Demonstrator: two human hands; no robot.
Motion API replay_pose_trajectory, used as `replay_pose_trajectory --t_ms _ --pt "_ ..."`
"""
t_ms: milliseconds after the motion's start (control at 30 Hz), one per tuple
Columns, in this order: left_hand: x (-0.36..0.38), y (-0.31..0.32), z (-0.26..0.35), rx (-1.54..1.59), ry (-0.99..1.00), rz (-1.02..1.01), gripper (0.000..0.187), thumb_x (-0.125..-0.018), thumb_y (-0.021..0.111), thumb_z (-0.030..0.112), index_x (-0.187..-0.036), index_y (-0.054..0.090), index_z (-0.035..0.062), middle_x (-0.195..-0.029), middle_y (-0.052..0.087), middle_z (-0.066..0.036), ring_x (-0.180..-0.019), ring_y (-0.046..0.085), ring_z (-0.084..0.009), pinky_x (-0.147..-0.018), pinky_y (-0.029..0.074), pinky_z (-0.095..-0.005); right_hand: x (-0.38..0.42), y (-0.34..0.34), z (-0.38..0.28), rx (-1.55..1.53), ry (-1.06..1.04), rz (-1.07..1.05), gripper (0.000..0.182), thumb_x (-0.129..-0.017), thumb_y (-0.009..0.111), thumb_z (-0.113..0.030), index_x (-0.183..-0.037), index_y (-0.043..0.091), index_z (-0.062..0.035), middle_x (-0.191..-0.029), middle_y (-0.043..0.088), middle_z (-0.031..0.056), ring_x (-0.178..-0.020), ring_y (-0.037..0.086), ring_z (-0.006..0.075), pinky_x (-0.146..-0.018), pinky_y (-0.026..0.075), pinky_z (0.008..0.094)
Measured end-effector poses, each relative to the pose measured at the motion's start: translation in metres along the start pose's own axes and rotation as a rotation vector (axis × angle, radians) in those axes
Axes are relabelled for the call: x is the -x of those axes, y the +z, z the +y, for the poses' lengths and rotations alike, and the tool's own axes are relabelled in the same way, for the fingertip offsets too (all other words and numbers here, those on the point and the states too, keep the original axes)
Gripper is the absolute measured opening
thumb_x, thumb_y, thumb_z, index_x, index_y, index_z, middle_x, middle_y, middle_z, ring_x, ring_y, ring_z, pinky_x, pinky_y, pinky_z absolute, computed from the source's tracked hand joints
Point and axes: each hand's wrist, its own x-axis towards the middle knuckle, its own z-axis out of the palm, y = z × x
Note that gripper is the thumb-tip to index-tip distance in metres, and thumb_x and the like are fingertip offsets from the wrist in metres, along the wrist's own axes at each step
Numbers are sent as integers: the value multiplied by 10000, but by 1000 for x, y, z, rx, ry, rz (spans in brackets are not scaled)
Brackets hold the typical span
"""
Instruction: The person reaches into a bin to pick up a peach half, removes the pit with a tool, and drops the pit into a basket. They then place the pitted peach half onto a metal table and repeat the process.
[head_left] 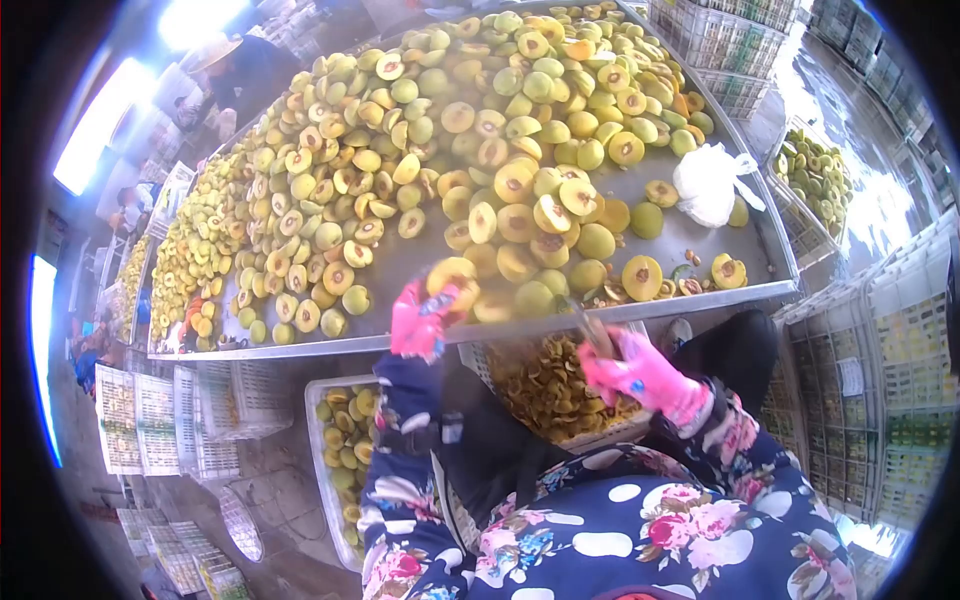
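My left hand [420, 318], in a pink glove, is closed around a peach-like fruit half [452, 274] at the front edge of the metal table. My right hand [645, 375], also pink-gloved, grips the wooden handle of a small tool [597, 338]. Its narrow metal end points toward the table, but its exact shape is blurred. Just beyond both hands lies a heap of yellow-green fruit halves [515, 182], many cut side up with brown centres. Small pit pieces [690, 277] are scattered right of the heap.
A white plastic bag [706, 185] sits on the table's right side. Beneath its raised metal rim [570, 311] stands a crate of brownish scraps [556, 392]. A white crate [312, 452] holds fruit at lower left. Stacked crates [860, 370] flank the right. Another person [245, 75] is at far left.
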Motion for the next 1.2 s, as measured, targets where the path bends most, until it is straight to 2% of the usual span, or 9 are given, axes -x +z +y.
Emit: replay_pose_trajectory --t_ms 200,333,467,567,667,800,933,1033,1200 --pt "63 73 -28 23 -3 11 442 -786 653 117 -1163 454 4 -1005 599 -89 -839 609 -174 -640 513 -259 -30 27 -15 106 -207 138 397 -783 648 -232 -1071 526 13 -794 597 51 -537 529 104 -497 428 229" --pt "75 91 -41 0 29 72 448 -722 562 -48 -1154 450 -18 -1043 570 -98 -917 569 -156 -787 478 -258 -36 22 4 310 -304 275 372 -784 641 -209 -1060 552 25 -836 624 97 -667 578 150 -622 455 286" --pt "76 97 -63 -40 173 -12 397 -801 596 56 -1172 462 10 -960 581 -67 -806 578 -135 -667 486 -246 -30 19 4 334 -297 224 341 -783 633 -212 -1019 571 28 -833 632 142 -772 600 220 -710 452 325" --pt "88 108 -46 473 -133 -26 473 -804 591 87 -1229 419 -32 -1171 521 -112 -1053 524 -197 -880 445 -306 -34 14 14 419 -417 192 322 -779 636 -218 -981 580 27 -822 631 155 -781 602 253 -713 453 335" --pt "93 107 -59 578 17 -109 407 -852 551 134 -1216 442 -12 -1173 519 -118 -1038 534 -219 -848 469 -330 -23 19 13 644 -502 276 295 -774 639 -216 -941 584 21 -806 627 156 -739 597 254 -686 457 336" --pt "80 105 -71 406 -109 220 362 -875 516 146 -1204 441 16 -1125 532 -131 -974 551 -246 -768 498 -359 -16 22 32 401 -540 399 279 -771 646 -224 -894 576 17 -770 613 148 -673 577 242 -639 456 336" --pt "81 96 -49 615 -130 210 324 -904 478 260 -1163 467 67 -1083 554 -115 -894 568 -247 -735 501 -357 22 17 11 331 -70 60 360 -778 655 -280 -927 537 26 -718 585 125 -651 565 229 -609 448 330" --pt "81 100 -49 711 -158 183 377 -918 425 332 -1186 448 67 -1150 525 -151 -964 545 -287 -777 493 -403 28 22 14 597 -320 147 397 -788 641 -292 -994 502 18 -742 592 159 -666 590 293 -606 453 365" --pt "93 110 -39 775 -150 30 399 -927 418 261 -1229 410 0 -1166 503 -168 -1003 527 -260 -852 470 -396 30 28 9 764 -239 138 365 -815 593 -268 -1010 470 15 -799 582 232 -749 585 399 -609 451 426"
